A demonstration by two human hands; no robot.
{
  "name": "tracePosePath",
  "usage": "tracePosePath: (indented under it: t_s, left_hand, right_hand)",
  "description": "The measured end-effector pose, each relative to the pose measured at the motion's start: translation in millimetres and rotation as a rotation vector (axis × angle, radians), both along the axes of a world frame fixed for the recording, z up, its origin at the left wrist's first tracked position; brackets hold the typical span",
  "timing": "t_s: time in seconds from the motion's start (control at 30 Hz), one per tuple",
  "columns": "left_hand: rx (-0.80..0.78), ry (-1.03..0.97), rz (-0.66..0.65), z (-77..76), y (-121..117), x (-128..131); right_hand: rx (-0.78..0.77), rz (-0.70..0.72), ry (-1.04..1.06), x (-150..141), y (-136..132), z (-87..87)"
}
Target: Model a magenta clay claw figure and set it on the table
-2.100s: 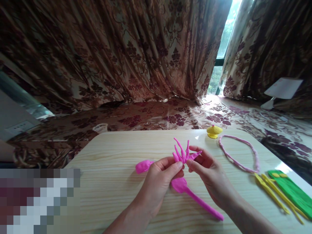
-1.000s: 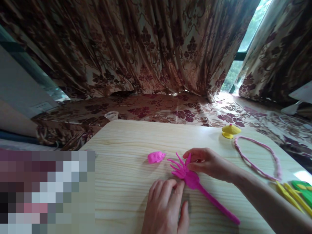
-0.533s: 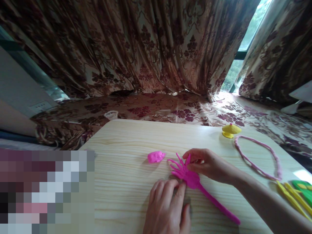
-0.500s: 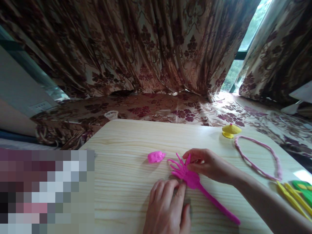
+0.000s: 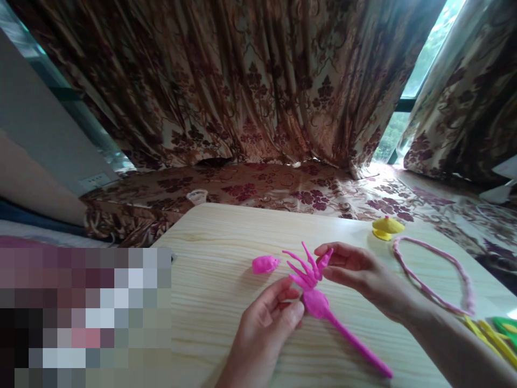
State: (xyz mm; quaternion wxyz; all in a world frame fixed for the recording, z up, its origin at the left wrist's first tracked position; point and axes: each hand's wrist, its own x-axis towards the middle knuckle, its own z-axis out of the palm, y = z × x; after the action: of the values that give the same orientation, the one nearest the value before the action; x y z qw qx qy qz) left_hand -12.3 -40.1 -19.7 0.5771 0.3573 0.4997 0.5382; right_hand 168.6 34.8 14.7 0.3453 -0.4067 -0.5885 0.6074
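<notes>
Right hand (image 5: 349, 264) pinching the thickest prong of a smooth, doughy pink clay spray (image 5: 309, 269), left hand (image 5: 270, 323) curled narrow at its lower side, by the rounded head of the long-stemmed pink clay piece (image 5: 315, 303) on the wood-grain table (image 5: 214, 242)! Left fingertips partly hidden, their contact unclear; the green clay slab (image 5: 504, 327) runs out of view at right.

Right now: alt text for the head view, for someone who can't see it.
Over a pale table, a person's right hand pinches a pink piece with thin strands; the left hand is by the edge of a pink disc with a long stem. A pink lump, yellow domed shape and pale pink loop lie nearby.
</notes>
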Motion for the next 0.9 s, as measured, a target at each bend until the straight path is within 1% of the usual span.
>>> tracePosePath:
  t_s: [0.03,0.1,0.2,0.33,0.4,0.47,0.53,0.6,0.67,0.73,0.8,0.83,0.9]
  left_hand:
    - [-0.059,-0.115,-0.023,4.3,3.0,0.8]
    - [-0.111,-0.274,-0.084,10.6,8.3,2.4]
    - [-0.112,-0.385,-0.147,13.2,12.5,5.6]
    - [-0.111,-0.406,-0.14,10.3,14.4,8.7]
    - [-0.097,-0.353,-0.129,11.6,17.5,7.0]
    - [-0.051,-0.272,-0.126,16.9,24.3,2.3]
    - [0.022,-0.189,-0.147,25.2,35.7,-3.4]
    - [0.087,-0.145,-0.188,33.2,51.1,-7.2]
    - [0.095,-0.148,-0.227,36.9,68.1,-7.0]
    - [0.056,-0.181,-0.254,34.4,83.4,-3.3]
    - [0.027,-0.21,-0.254,27.2,94.3,1.0]
    - [0.017,-0.222,-0.247,23.2,97.7,2.3]
    - [0.003,-0.239,-0.234,16.5,100.4,2.3]
  right_hand:
    - [-0.002,0.002,0.015,-0.7,-2.4,2.6]
    - [-0.008,0.006,0.031,-3.0,-7.3,5.1]
    - [-0.004,0.004,0.042,-8.1,-13.1,3.5]
    - [0.091,0.024,-0.004,-11.5,-13.3,1.2]
    - [0.165,0.02,-0.042,-7.8,-11.7,2.1]
    - [0.245,-0.024,-0.101,-0.2,-12.6,3.1]
    - [0.371,-0.121,-0.273,8.2,-18.9,1.9]
    - [0.514,-0.201,-0.558,12.9,-30.7,-3.6]
    - [0.618,-0.189,-0.834,11.1,-44.5,-13.1]
    - [0.673,-0.144,-1.016,4.2,-55.2,-23.8]
    - [0.7,-0.138,-1.111,-3.4,-59.2,-31.6]
    - [0.702,-0.145,-1.12,-6.0,-58.6,-33.2]
    - [0.673,-0.152,-1.051,-7.4,-53.7,-31.0]
